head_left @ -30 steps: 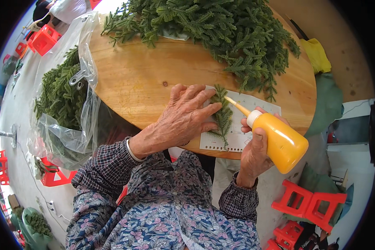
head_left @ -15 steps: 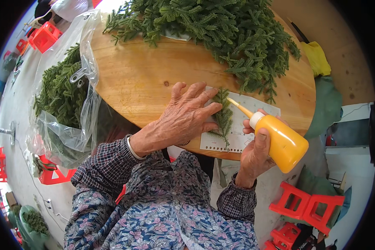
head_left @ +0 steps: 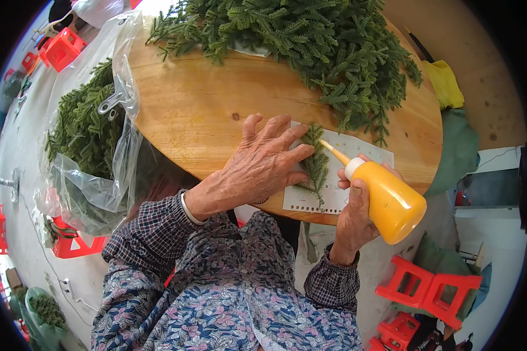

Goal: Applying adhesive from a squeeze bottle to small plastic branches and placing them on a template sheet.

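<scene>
On the wooden table's near edge lies a sheet of white paper [head_left: 364, 147] with punched holes along its near side. A small green artificial fir sprig [head_left: 316, 167] rests on the paper. My left hand [head_left: 262, 159] is spread over the paper's left part, its fingertips at the sprig's left edge. My right hand [head_left: 360, 213] is wrapped round a squeeze bottle [head_left: 390, 202] of yellow-orange liquid with a white collar. The bottle is tilted, and its long narrow nozzle points at the sprig's upper right side, near the needles; whether it touches them I cannot tell.
A large heap of fir sprigs [head_left: 310, 47] covers the table's far side. To the left, a clear plastic bag [head_left: 88, 184] of more sprigs is clipped to the table edge with a metal clip [head_left: 109, 105]. Red stools [head_left: 424, 286] stand at lower right; a yellow cloth [head_left: 445, 85] lies at far right.
The bottle has shifted slightly left and its nozzle tip a little lower, with my right hand moving along. My left hand and the sprig have hardly moved.
</scene>
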Available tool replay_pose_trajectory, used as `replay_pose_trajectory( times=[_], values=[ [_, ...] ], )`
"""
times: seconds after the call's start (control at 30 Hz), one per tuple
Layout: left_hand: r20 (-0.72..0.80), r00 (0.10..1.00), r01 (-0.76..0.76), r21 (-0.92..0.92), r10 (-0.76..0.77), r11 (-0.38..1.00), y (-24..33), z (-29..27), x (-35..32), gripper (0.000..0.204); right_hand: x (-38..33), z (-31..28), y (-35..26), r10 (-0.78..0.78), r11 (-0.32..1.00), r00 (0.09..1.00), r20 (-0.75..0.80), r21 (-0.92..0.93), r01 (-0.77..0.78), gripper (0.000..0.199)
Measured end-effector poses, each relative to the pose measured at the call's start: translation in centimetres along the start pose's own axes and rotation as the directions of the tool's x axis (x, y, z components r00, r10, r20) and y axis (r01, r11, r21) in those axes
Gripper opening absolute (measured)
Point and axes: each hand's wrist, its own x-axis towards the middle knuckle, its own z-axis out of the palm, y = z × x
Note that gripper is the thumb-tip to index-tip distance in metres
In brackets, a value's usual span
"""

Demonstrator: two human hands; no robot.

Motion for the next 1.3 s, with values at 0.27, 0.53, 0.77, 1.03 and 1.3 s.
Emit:
replay_pose_trajectory(
  times=[0.27, 0.53, 0.77, 1.03, 1.3],
  values=[
    [0.007, 1.000, 0.013, 0.010, -0.013, 1.000, 0.1, 0.1, -0.1, 0.042, -0.6, -0.1, -0.2, 0.034, 0.999, 0.999, -0.010, 0.035, -0.034, 0.051],
    [0.010, 1.000, 0.018, -0.002, -0.018, 1.000, 0.2, 0.0, -0.2, 0.041, -1.3, -0.7, 0.0, -0.053, 0.997, 0.998, 0.028, -0.048, 0.054, 0.052],
    [0.032, 0.999, 0.024, -0.008, -0.024, 1.000, 0.3, -0.5, -0.1, 0.041, -1.7, -1.1, -0.3, -0.050, 0.999, 0.999, 0.010, -0.019, 0.050, 0.051],
    [0.024, 1.000, 0.019, 0.003, -0.019, 1.000, 0.2, 0.0, -0.2, 0.040, -2.0, -1.2, -0.4, -0.027, 0.999, 1.000, -0.002, -0.021, 0.026, 0.051],
    [0.024, 1.000, 0.012, 0.002, -0.012, 1.000, 0.4, -0.2, -0.1, 0.039, -2.5, -1.7, -0.4, -0.048, 0.999, 0.999, 0.013, -0.007, 0.048, 0.055]
  ],
)
